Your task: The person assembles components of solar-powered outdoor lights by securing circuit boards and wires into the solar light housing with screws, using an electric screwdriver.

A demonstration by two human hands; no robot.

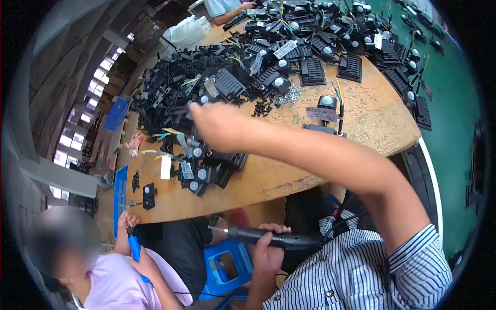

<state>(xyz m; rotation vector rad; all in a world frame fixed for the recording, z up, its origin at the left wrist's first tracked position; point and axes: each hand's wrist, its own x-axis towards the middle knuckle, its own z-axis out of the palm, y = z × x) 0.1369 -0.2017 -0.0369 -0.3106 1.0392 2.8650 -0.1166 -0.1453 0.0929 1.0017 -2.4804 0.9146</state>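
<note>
Low in front of my striped shirt, my left hand (267, 253) is wrapped round a black electric screwdriver (253, 235), whose bit points left. My right hand (214, 124) reaches across the table at the edge of a heap of black metal brackets (165, 95). Its fingers are bent together; what they hold, if anything, is hidden. Just below that hand sit several black floodlights with white domed sensors (201, 175). Beyond my right forearm stands another floodlight sensor (326, 102) with coloured wires and a label, its lamp body partly covered by the arm.
Small black screws (263, 107) and silver washers (289, 96) lie mid-table (372, 121). More floodlights (310, 71) pile up at the back. At left, a co-worker holds a blue electric screwdriver (134, 248) near a black sensor unit (149, 196). A blue stool (227, 266) stands below.
</note>
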